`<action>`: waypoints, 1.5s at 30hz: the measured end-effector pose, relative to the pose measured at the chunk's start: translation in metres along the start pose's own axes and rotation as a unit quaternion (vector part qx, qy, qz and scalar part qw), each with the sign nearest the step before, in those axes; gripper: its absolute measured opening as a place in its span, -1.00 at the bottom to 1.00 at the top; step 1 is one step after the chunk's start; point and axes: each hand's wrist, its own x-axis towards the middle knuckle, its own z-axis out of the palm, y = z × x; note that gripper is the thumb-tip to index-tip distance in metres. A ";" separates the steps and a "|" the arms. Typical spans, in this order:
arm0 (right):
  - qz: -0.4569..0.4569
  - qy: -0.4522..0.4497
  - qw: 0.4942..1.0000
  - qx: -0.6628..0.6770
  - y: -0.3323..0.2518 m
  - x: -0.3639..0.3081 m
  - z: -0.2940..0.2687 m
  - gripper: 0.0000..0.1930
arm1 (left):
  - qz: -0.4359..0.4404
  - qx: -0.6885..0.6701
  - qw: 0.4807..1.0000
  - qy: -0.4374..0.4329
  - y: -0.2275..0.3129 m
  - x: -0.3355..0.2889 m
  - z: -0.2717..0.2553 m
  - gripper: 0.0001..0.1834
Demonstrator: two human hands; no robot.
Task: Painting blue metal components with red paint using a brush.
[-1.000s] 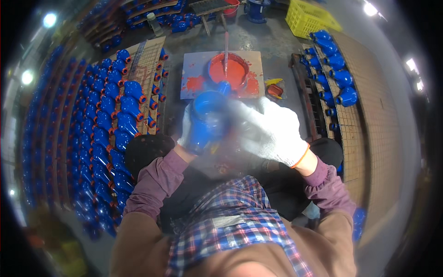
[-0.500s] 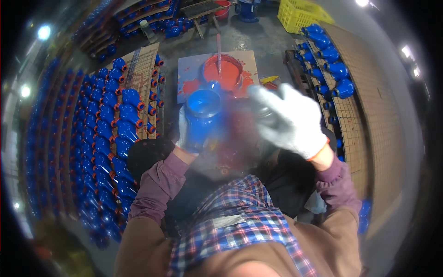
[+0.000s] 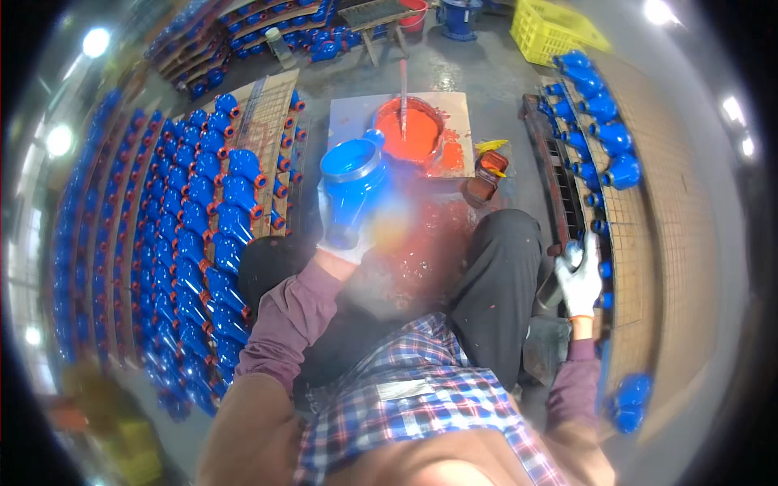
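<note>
My left hand (image 3: 344, 247), in a white glove, grips a glossy blue-painted metal fitting (image 3: 348, 194) from below and the side. Its wide round mouth tilts upward, and a small blue spout sticks out by the rim. A blur hides part of its right side. Low on my right, my gloved right hand (image 3: 580, 290) is beside the rack, thumb and fingers around a small shiny round piece (image 3: 573, 254) that I cannot make out. A dark grey cylindrical thing (image 3: 551, 293) is close to its left. Just beyond the fitting is a bucket of orange-red paint (image 3: 412, 138) with a stick (image 3: 403, 89) standing in it.
Rows of blue fittings with orange-red ends (image 3: 194, 219) fill racks on my left. More blue fittings (image 3: 612, 138) line the board on my right. A small paint-smeared container (image 3: 482, 188) lies right of the cardboard (image 3: 348, 117). Farther off stands a yellow crate (image 3: 559, 36).
My right hand has swung from the middle out to the right, down beside the rack. The left hand still holds the blue fitting, now tilted a little more. The view has shifted slightly.
</note>
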 end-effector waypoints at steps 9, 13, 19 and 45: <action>0.292 -0.152 0.933 -0.144 0.161 -0.052 0.142 -0.39 | -0.051 -0.060 0.994 -0.076 -0.003 -0.015 0.033 -0.10; 0.331 -0.177 0.908 -0.186 0.194 -0.047 0.150 -0.51 | -0.057 -0.093 0.988 -0.112 -0.007 -0.013 0.045 -0.08; 0.159 -0.229 0.933 -0.226 0.154 -0.030 0.105 -0.71 | -0.010 -0.053 0.996 -0.074 -0.012 -0.020 0.050 -0.10; -0.157 0.047 0.878 0.449 -0.237 0.033 0.055 -0.89 | -0.011 0.058 0.998 -0.037 0.013 -0.052 0.049 -0.10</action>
